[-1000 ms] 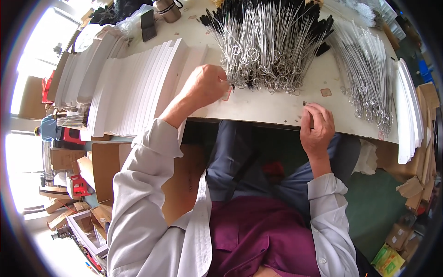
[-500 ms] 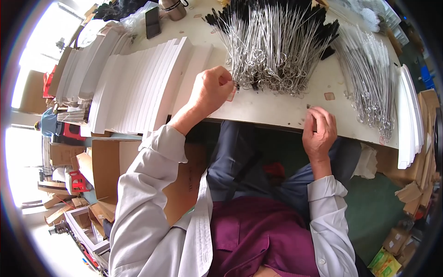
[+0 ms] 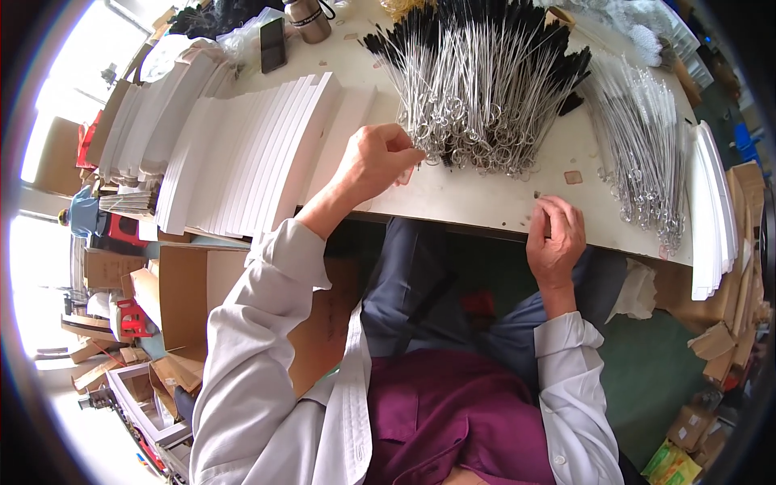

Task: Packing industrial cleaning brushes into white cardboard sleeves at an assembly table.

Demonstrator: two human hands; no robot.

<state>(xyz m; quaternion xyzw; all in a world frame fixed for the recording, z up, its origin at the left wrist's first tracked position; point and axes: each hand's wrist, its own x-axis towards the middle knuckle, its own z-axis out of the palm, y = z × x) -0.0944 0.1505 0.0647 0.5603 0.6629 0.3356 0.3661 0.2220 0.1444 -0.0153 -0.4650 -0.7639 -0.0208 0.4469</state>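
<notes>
In the head view, much stays hard to read: the left hand [image 3: 378, 160] is curled with its back toward the camera, so the fingertips are hidden where they meet the near edge of the big heap of wire brushes [image 3: 485, 89], and whether they pinch one brush or only touch the ring ends cannot be told. The heap itself is a tangle; single brushes blur together, and its far end is cut off by the top edge of the picture. The brushes lie fanned on the pale table [image 3: 477, 202], their long axes running away from the person, looped metal ends pointing toward the table's near edge and black bristle tips pointing away. A second, flatter row of wire brushes [image 3: 647, 153] lies to the right, well apart from the left hand, its long axes also running near to far. The right hand [image 3: 554, 239] rests at the table's near edge with fingers bent and loosely closed; nothing shows in it, though the palm side is hidden. Left of the heap, stacks of white cards [image 3: 242, 153] overlap in rows, and another white stack [image 3: 715, 210] stands at the right rim, bent by the lens. A dark phone [image 3: 272, 44] lies beyond the cards.
</notes>
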